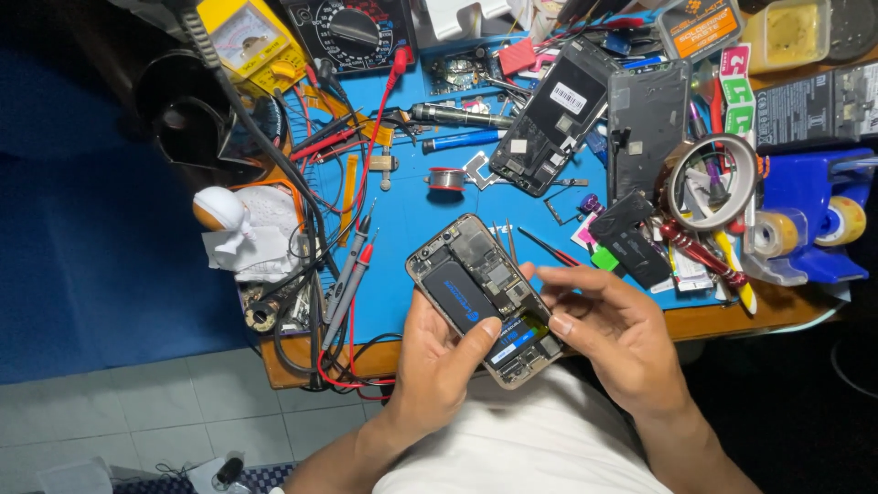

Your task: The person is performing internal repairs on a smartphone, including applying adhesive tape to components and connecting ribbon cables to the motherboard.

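Fingers of our left hand (437, 359) wrap under an opened phone (483, 299), thumb pressed on its black battery (460, 293). Our right hand (611, 331) pinches the phone's lower edge with its fingertips. We hold it just above the near edge of the blue mat (412, 206), with red probes (352, 270) to the left and tweezers (549, 247) just beyond.

Head camera – looking steeply down, close over workbench (412, 197).

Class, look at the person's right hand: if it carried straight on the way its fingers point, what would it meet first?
The right hand points left, fingertips already touching the opened phone. Going on, it would most likely meet the left hand, whose thumb lies across the phone; depth is unclear.
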